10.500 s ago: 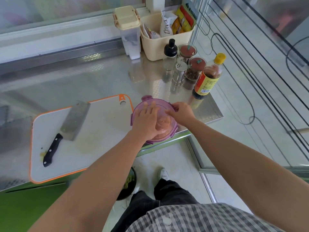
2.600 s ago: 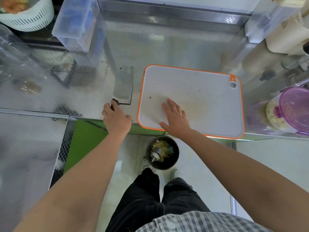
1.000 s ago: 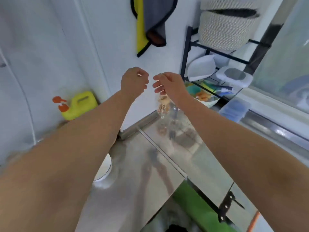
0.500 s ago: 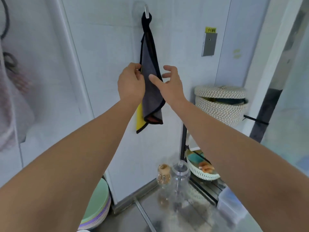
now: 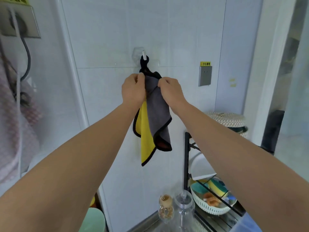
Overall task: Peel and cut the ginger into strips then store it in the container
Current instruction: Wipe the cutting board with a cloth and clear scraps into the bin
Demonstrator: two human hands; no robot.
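A grey and yellow cloth [image 5: 157, 118] with black edging hangs by a black loop from a wall hook [image 5: 143, 56]. My left hand [image 5: 133, 89] grips the cloth's upper left part. My right hand [image 5: 170, 91] grips its upper right part, fingers curled into the fabric. Both arms reach up and forward to the white tiled wall. The ginger, the container, the knife and the cutting board are out of view.
A black rack [image 5: 187, 158] at lower right holds a white basket [image 5: 212, 206] with sponges and a woven basket [image 5: 227, 119] on top. Two glass bottles [image 5: 167, 208] stand on the steel counter below. A wall switch plate [image 5: 205, 75] sits right of the cloth.
Half a second ago my hands were only reaching the hanging cloth. Now both grip its upper part, and the view has tilted up a little.
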